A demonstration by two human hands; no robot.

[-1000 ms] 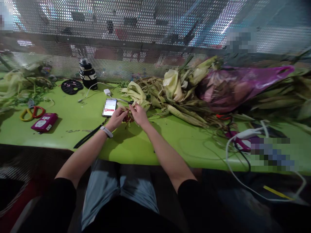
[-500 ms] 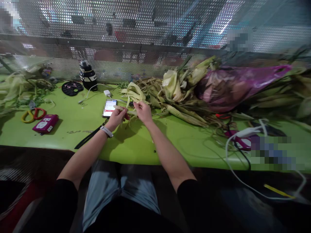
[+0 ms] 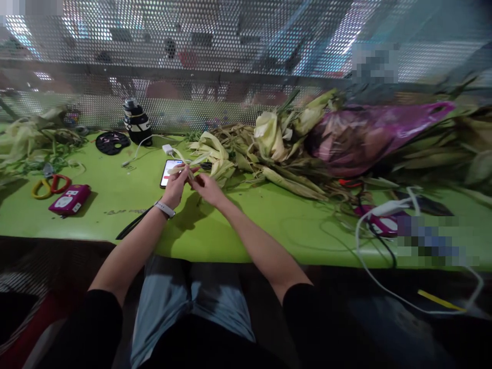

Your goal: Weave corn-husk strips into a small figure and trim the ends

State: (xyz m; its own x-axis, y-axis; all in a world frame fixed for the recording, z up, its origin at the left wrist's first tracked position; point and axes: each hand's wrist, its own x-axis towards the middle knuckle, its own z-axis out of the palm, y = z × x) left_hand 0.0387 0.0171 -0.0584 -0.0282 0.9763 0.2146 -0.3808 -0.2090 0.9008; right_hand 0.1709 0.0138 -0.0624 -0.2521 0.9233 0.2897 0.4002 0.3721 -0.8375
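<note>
My left hand [image 3: 177,186], with a pale watch band at the wrist, is closed on a pale strip of corn husk [image 3: 191,175] in front of the phone. My right hand [image 3: 208,189] has come up close beside it, its fingers pinched on the lower part of the same strip. The fingertips partly hide how the strip is folded or wound. Under and behind my left hand lies a phone [image 3: 167,174] with a lit screen. A heap of loose corn husks [image 3: 213,148] spreads just beyond my right hand.
Scissors [image 3: 60,183] with red and yellow handles and a magenta box [image 3: 70,200] lie to the left. A dark bottle [image 3: 137,125] stands against the perforated screen [image 3: 230,82]. On the right are a pink plastic bag [image 3: 346,133] and a white cable [image 3: 359,230] over the table edge.
My right hand has moved left and slightly down, from the husk heap to beside my left hand. A husk strip stretched between the hands is now gathered close at the fingertips.
</note>
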